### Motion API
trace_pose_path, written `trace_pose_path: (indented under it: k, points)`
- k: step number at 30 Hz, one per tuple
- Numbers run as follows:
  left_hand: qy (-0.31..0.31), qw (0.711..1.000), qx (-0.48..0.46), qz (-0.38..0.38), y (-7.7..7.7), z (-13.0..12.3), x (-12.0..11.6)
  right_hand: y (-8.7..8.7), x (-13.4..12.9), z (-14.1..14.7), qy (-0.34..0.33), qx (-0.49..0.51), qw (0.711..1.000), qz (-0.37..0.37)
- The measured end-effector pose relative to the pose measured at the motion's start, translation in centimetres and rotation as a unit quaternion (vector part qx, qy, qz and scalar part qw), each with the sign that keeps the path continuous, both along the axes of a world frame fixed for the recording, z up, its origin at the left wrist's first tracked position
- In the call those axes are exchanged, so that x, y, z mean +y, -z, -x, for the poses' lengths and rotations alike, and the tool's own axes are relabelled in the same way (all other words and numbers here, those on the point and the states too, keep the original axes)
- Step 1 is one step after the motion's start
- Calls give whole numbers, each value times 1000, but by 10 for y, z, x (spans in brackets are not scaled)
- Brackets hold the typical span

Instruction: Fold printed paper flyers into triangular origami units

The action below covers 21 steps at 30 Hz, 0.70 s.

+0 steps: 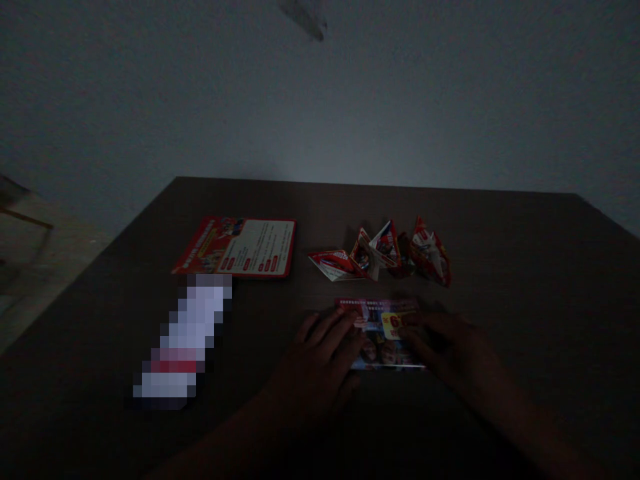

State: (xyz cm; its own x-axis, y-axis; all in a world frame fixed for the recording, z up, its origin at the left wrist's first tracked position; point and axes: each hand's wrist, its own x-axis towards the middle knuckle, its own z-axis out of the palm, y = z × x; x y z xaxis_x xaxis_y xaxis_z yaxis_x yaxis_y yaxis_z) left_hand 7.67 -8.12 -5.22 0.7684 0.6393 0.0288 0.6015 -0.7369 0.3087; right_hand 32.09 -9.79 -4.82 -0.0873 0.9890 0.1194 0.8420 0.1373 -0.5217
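A printed sheet (373,347), seemingly folded, lies flat on the dark table in front of me, with a yellow patch near its right side. My left hand (323,353) rests with spread fingers on the sheet's left part. On its right part lie the fingers of my right hand (450,340), thumb apart from the forefinger. Just behind the sheet stand several folded paper shapes in red and white, among them a flat pointed one (336,264), a middle one (375,250) and one at the right (431,252).
A stack of red and white printed sheets (240,247) lies at the left on the table (480,207). Nearer me is a pixelated pale object (193,333). A grey wall (350,100) rises behind the table's far edge.
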Motion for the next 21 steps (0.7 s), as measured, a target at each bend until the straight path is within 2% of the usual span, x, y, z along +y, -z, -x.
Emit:
trace_pose_path:
  k: [9,21]
  points:
    - [-2,1000,0,-24,2,-1,1,1,-6,-7,-9,-66,998,16]
    - [1,1000,-13,-3,-1,0,2,-4,-5,-3,-8,-67,998,15]
